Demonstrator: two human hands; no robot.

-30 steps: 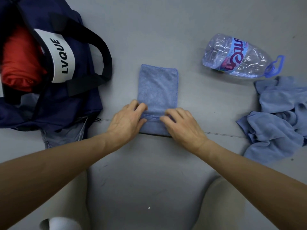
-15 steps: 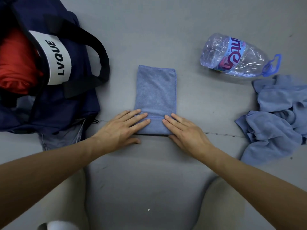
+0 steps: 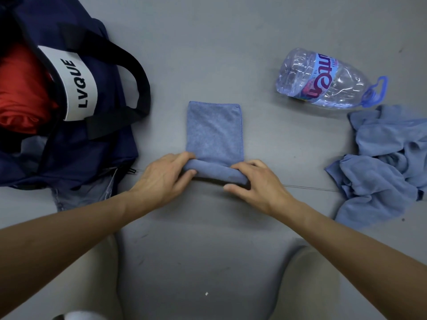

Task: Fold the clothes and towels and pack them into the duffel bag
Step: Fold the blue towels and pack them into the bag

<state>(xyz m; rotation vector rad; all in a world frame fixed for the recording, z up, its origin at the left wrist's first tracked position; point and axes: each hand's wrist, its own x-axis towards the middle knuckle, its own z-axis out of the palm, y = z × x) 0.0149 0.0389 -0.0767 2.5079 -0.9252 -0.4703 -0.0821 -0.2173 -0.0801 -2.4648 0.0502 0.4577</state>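
A blue towel lies folded into a narrow strip on the grey floor, its near end rolled into a thick tube. My left hand grips the roll's left end, fingers over the top and thumb underneath. My right hand grips the right end the same way. The navy duffel bag lies open at the left, with a red garment and a bit of blue cloth inside. A heap of crumpled blue towels lies at the right.
A large clear plastic water bottle lies on its side at the upper right. Grey-blue denim pokes out from under the bag's near edge. My knees in light trousers frame the bottom of the view.
Half a second ago both hands pressed flat on the towel's near fold. Now their fingers are curled round it and the near end is rolled up thicker, further from me.
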